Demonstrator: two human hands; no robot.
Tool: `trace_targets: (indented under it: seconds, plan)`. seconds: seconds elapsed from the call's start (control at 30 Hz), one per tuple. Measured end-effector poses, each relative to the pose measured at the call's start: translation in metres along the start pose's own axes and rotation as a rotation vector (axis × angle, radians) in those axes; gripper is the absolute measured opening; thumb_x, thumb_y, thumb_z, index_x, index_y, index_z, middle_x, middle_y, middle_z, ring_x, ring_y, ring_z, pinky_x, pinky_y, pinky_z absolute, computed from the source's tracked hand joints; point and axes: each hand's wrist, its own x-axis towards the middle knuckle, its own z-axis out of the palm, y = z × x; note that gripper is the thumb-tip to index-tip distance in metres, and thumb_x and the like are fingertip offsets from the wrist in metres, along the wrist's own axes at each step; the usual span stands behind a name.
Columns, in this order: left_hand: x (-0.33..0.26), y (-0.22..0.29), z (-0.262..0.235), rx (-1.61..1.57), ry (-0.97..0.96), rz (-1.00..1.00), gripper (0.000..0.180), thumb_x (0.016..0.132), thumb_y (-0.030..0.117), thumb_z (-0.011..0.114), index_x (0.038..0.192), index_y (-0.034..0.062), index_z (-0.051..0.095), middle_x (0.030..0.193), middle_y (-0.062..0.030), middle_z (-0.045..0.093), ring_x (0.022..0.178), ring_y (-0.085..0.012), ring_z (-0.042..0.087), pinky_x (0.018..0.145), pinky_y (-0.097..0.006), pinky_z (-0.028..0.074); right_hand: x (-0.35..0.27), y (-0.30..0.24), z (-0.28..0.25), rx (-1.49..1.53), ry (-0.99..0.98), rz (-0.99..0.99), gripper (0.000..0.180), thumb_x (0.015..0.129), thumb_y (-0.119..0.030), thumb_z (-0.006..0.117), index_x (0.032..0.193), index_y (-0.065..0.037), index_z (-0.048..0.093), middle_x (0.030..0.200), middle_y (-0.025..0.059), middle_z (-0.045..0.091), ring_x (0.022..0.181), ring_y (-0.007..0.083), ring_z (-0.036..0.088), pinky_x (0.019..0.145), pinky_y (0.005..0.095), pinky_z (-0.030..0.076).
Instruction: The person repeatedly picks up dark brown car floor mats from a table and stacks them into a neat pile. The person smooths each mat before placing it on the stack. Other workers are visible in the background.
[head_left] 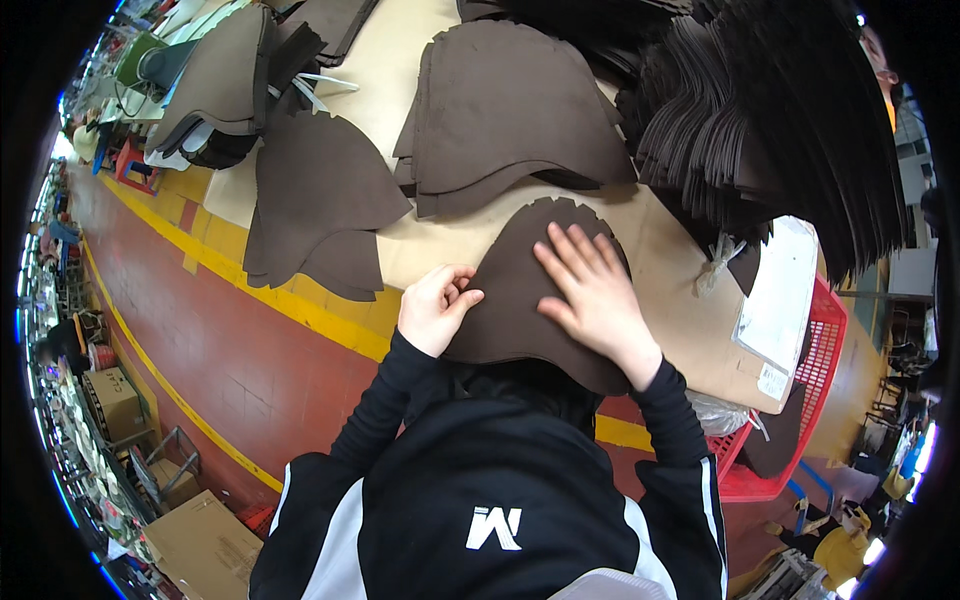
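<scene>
Resting right hand (603, 304) with spread fingers on brown panel (507, 298) at near edge of worktop (668, 262), notched end away; curling left hand (436, 308) at panel's left margin, can't tell whether gripping.

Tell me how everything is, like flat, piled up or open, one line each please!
Notched dark brown panel: lying under the right hand
Right hand: open, spread on the panel
Left hand: curled at the panel's left edge
Middle panel pile: layered, edges uneven
Left panels: overlapping
Tall right panel stack: many layers, edges fanned
Red plastic basket: open-topped
Cardboard box, lower left: looks shut
</scene>
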Motion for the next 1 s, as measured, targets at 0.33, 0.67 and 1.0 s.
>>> trace_targets:
  seconds: [0.33, 0.67, 1.0]
  plan:
    - [-0.002, 0.001, 0.005, 0.021, 0.041, 0.066, 0.029, 0.080, 0.001, 0.077, 0.107, -0.0035, 0.068, 0.079, -0.0040, 0.056, 0.062, -0.0093, 0.046, 0.060, -0.024, 0.042, -0.051, -0.045, -0.005, 0.720, -0.380, -0.403, 0.065, 0.097, -0.051, 0.055, 0.148, -0.012, 0.045, 0.157, 0.0080, 0.040, 0.145, 0.0252, 0.038, 0.119, 0.0436, 0.029]
    - [0.017, -0.008, -0.007, 0.116, -0.208, 0.061, 0.032, 0.086, 0.012, 0.073, 0.115, 0.0016, 0.068, 0.080, -0.0083, 0.054, 0.064, -0.0192, 0.052, 0.063, -0.032, 0.044, 0.021, 0.026, 0.008, 0.037, -0.029, -0.085, 0.047, 0.098, -0.039, 0.053, 0.145, -0.032, 0.051, 0.156, -0.0026, 0.042, 0.143, 0.0203, 0.040, 0.119, 0.0471, 0.028]
    - [-0.006, 0.007, 0.001, 0.226, 0.100, 0.258, 0.022, 0.089, 0.006, 0.069, 0.110, -0.0012, 0.065, 0.089, -0.0121, 0.066, 0.077, -0.0198, 0.067, 0.069, -0.031, 0.050, -0.010, 0.074, -0.007, 0.496, 0.254, 0.252, 0.048, 0.106, -0.035, 0.043, 0.146, -0.010, 0.048, 0.147, 0.0149, 0.051, 0.141, 0.0339, 0.042, 0.118, 0.0445, 0.027]
